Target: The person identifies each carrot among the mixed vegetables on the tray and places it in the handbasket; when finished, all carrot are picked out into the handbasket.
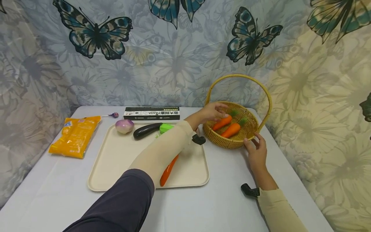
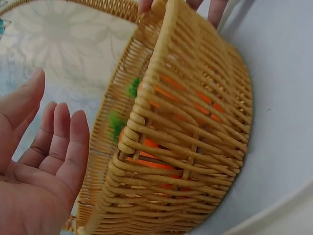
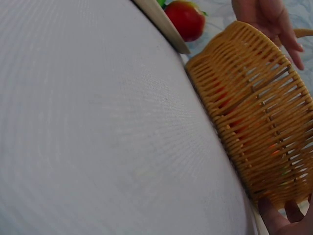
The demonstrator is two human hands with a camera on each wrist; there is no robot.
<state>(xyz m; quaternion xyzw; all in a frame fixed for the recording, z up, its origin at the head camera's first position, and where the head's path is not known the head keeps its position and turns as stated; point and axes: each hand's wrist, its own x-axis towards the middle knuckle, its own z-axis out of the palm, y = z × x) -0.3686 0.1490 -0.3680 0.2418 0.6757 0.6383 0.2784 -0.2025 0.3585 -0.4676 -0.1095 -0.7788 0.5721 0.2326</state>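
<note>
A woven basket [image 1: 223, 141] with a tall arched handle stands on the right of the table. Two orange carrots with green tops lie inside it, the left carrot [image 1: 222, 123] and the right carrot [image 1: 231, 130]. My left hand [image 1: 213, 112] hovers over the basket's left rim, beside the left carrot. In the left wrist view that hand [image 2: 46, 156] has loosely bent fingers and holds nothing. My right hand [image 1: 256, 153] grips the basket's near right rim, the thumb over the edge and fingers against the outer wall, as the left wrist view also shows.
A cream tray [image 1: 116, 174] holds a purple-white round vegetable [image 1: 124, 126], an eggplant [image 1: 147, 131], a green vegetable [image 1: 166, 128] and a long red-orange one [image 1: 168, 170]. A red round fruit [image 3: 187, 20] is by its edge. Behind are a pasta box [image 1: 151, 113], orange bag [image 1: 76, 137] and lollipop [image 1: 114, 115].
</note>
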